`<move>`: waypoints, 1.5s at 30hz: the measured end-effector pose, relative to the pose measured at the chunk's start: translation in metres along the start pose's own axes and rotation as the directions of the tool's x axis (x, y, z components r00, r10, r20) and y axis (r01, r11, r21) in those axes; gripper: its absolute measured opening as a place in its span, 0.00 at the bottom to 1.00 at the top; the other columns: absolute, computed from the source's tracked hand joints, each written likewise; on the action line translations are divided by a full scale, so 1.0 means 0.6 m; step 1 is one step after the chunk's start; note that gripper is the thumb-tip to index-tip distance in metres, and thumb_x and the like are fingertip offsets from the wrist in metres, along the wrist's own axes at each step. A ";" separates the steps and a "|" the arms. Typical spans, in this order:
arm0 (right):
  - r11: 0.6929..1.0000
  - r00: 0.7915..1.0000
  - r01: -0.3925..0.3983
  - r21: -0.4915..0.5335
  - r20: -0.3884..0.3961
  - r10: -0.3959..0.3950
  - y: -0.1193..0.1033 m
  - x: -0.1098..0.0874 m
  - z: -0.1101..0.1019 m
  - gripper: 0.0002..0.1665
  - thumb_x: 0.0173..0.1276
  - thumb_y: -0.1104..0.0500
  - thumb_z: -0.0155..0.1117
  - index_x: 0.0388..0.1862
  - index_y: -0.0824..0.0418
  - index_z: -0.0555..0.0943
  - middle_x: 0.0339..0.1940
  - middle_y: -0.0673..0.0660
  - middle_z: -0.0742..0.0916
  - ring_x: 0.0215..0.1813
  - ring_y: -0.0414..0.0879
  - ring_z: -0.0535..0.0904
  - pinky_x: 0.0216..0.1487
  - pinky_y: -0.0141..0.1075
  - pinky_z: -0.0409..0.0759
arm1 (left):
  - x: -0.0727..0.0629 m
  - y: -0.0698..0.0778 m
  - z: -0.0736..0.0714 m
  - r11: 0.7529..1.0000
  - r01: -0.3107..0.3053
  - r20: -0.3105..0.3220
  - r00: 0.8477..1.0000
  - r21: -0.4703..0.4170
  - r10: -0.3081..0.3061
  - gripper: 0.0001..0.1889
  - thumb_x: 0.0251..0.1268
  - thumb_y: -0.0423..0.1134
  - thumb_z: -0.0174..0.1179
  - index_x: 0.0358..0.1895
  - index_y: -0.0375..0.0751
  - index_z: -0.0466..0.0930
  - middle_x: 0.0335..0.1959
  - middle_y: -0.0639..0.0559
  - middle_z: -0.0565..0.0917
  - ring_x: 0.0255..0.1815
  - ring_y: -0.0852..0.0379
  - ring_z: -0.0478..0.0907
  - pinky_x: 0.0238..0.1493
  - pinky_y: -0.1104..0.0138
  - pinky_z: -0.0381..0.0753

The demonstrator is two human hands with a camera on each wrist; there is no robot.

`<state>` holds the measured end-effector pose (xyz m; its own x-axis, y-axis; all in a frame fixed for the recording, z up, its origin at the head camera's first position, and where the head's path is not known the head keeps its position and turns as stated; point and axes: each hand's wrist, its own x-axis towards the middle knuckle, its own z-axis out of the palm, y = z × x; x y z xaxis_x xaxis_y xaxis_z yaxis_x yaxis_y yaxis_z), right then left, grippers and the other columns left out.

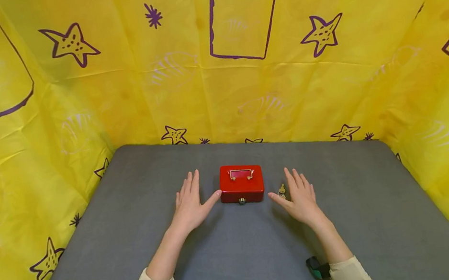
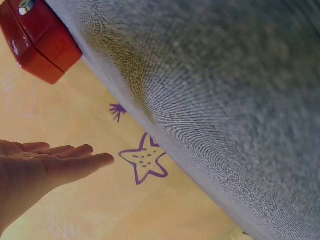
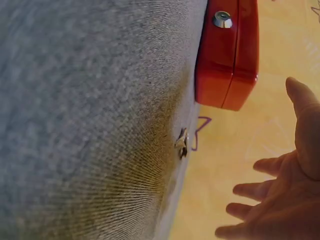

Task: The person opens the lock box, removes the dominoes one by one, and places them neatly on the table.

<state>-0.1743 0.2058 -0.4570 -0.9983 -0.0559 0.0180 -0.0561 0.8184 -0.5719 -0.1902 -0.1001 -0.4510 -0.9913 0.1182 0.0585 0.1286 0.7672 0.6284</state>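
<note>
A red metal cash box [image 1: 242,185], lid down, sits on the grey table, its wire handle folded flat on top and a round lock [image 1: 242,201] in its front. Just right of it lie brass-coloured keys [image 1: 282,189] on a ring. My left hand [image 1: 190,207] hovers left of the box with straight, spread fingers, its thumb tip close by the box's left side in the head view. To the right, my right hand [image 1: 300,198] is spread too, its thumb overlapping the key ring in that view. Neither hand holds anything. Both wrist views show the box lock and bare fingers.
Yellow cloth [image 1: 182,88] with purple starfish drawings hangs around the back and sides of the grey table [image 1: 243,263]. A dark strap with a small device [image 1: 317,268] is worn on the right wrist, by the light sleeve.
</note>
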 end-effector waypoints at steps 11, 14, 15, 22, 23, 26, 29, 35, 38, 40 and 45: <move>0.980 0.997 0.068 0.188 0.011 -0.072 0.007 0.006 0.007 0.52 0.67 0.45 0.65 0.77 0.69 0.51 0.76 0.70 0.59 0.75 0.67 0.49 0.71 0.63 0.48 | 0.010 -0.002 0.004 0.970 0.023 0.032 0.999 -0.242 -0.016 0.43 0.66 0.56 0.58 0.76 0.35 0.53 0.75 0.35 0.57 0.74 0.37 0.55 0.69 0.41 0.57; 0.975 0.999 0.049 0.219 0.011 -0.052 0.005 0.008 0.010 0.51 0.67 0.45 0.66 0.76 0.67 0.53 0.75 0.67 0.61 0.75 0.64 0.52 0.72 0.60 0.52 | 0.014 -0.005 0.006 0.951 0.047 0.036 0.999 -0.305 -0.037 0.40 0.66 0.53 0.60 0.74 0.35 0.57 0.72 0.35 0.62 0.70 0.37 0.62 0.66 0.43 0.64; 0.973 0.999 0.042 0.226 0.012 -0.046 0.005 0.009 0.011 0.50 0.67 0.45 0.65 0.76 0.67 0.53 0.75 0.67 0.62 0.75 0.63 0.54 0.72 0.59 0.53 | 0.016 -0.005 0.007 0.945 0.057 0.042 0.998 -0.323 -0.046 0.39 0.66 0.53 0.60 0.74 0.35 0.58 0.72 0.35 0.63 0.69 0.37 0.64 0.64 0.43 0.66; 0.957 1.000 0.016 0.291 0.018 -0.022 -0.001 0.011 0.017 0.48 0.65 0.47 0.67 0.75 0.66 0.58 0.73 0.66 0.66 0.70 0.62 0.64 0.68 0.57 0.63 | 0.024 -0.007 0.013 0.885 0.162 0.126 0.985 -0.437 -0.118 0.37 0.67 0.52 0.61 0.73 0.39 0.61 0.71 0.39 0.67 0.68 0.41 0.67 0.63 0.46 0.70; 0.953 1.000 0.011 0.304 0.023 -0.019 -0.002 0.011 0.018 0.47 0.65 0.48 0.67 0.75 0.66 0.58 0.72 0.66 0.67 0.69 0.62 0.65 0.67 0.57 0.65 | 0.025 -0.007 0.014 0.877 0.172 0.133 0.983 -0.449 -0.125 0.36 0.67 0.51 0.61 0.73 0.39 0.62 0.70 0.40 0.67 0.68 0.42 0.67 0.63 0.46 0.70; 0.935 0.999 -0.019 0.355 0.051 0.001 -0.005 0.014 0.022 0.46 0.65 0.49 0.68 0.75 0.64 0.59 0.72 0.64 0.67 0.68 0.62 0.67 0.66 0.55 0.67 | 0.029 -0.004 0.015 0.859 0.189 0.150 0.980 -0.477 -0.132 0.34 0.68 0.49 0.61 0.72 0.37 0.63 0.70 0.39 0.68 0.67 0.41 0.68 0.63 0.48 0.70; 0.915 0.997 -0.052 0.401 0.080 0.022 -0.007 0.018 0.026 0.46 0.65 0.49 0.68 0.75 0.64 0.59 0.73 0.64 0.67 0.69 0.62 0.66 0.67 0.54 0.67 | 0.033 -0.001 0.017 0.849 0.201 0.173 0.976 -0.488 -0.131 0.32 0.69 0.47 0.60 0.71 0.35 0.63 0.70 0.38 0.68 0.66 0.40 0.69 0.63 0.49 0.70; 0.888 0.992 -0.095 0.450 0.116 0.047 -0.008 0.023 0.034 0.45 0.66 0.50 0.67 0.75 0.64 0.59 0.73 0.64 0.67 0.69 0.63 0.66 0.66 0.56 0.67 | 0.039 0.001 0.020 0.818 0.238 0.240 0.962 -0.523 -0.126 0.31 0.70 0.45 0.58 0.71 0.33 0.63 0.69 0.36 0.68 0.66 0.39 0.68 0.64 0.49 0.69; 0.876 0.991 -0.103 0.472 0.129 0.047 -0.008 0.025 0.037 0.44 0.66 0.51 0.67 0.75 0.64 0.59 0.73 0.65 0.66 0.69 0.63 0.66 0.66 0.57 0.66 | 0.041 -0.002 0.025 0.780 0.266 0.274 0.953 -0.566 -0.127 0.32 0.70 0.43 0.58 0.71 0.31 0.62 0.69 0.34 0.67 0.67 0.39 0.67 0.64 0.50 0.70; 0.863 0.989 -0.114 0.492 0.141 0.050 -0.009 0.026 0.038 0.44 0.66 0.51 0.67 0.75 0.64 0.59 0.73 0.65 0.66 0.70 0.63 0.65 0.66 0.58 0.65 | 0.043 -0.003 0.027 0.756 0.278 0.288 0.950 -0.593 -0.123 0.32 0.70 0.42 0.58 0.71 0.30 0.61 0.69 0.33 0.66 0.67 0.39 0.66 0.64 0.50 0.70; 0.833 0.985 -0.141 0.534 0.163 0.062 -0.012 0.029 0.039 0.44 0.65 0.52 0.68 0.74 0.64 0.59 0.73 0.65 0.67 0.70 0.63 0.64 0.67 0.59 0.64 | 0.049 -0.003 0.033 0.718 0.285 0.301 0.947 -0.634 -0.110 0.31 0.70 0.40 0.58 0.71 0.28 0.60 0.69 0.31 0.65 0.67 0.38 0.66 0.65 0.50 0.68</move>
<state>-0.1906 0.1853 -0.4719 -0.9837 -0.0970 -0.1513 0.1032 0.3844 -0.9174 -0.2189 -0.0855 -0.4656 -0.9441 0.2179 -0.2473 -0.2089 0.1849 0.9603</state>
